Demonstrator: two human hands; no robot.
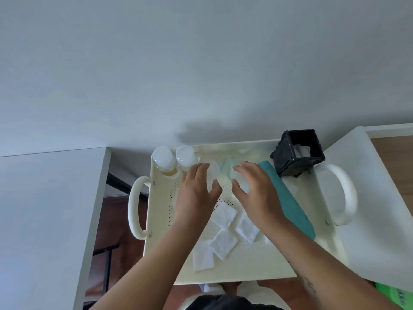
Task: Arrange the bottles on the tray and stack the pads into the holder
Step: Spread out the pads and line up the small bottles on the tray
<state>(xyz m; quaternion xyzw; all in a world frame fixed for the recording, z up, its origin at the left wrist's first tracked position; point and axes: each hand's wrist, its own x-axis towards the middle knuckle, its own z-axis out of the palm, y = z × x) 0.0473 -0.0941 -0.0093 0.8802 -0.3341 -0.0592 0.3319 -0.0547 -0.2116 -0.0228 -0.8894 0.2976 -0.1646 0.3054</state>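
Gripped a clear bottle [212, 176] in the left hand [196, 191] and a greenish bottle [229, 170] in the right hand [253, 189], both at the far middle of the cream tray [161, 220], with fingers curled round each (blurred, so judged rather than plainly seen). Risked clipping the two capped bottles [163, 156] just beside the left knuckles and toppling them. Risked also a slip on smooth plastic, with a fall onto the loose pads [223, 242] scattered nearer. Could have snagged the teal cloth [290, 202] beneath the right wrist. Showed yellowish liquid in the capped pair. Showed white pads [301, 149] inside the black holder [283, 159] at the tray's far right corner, with room seemingly left.
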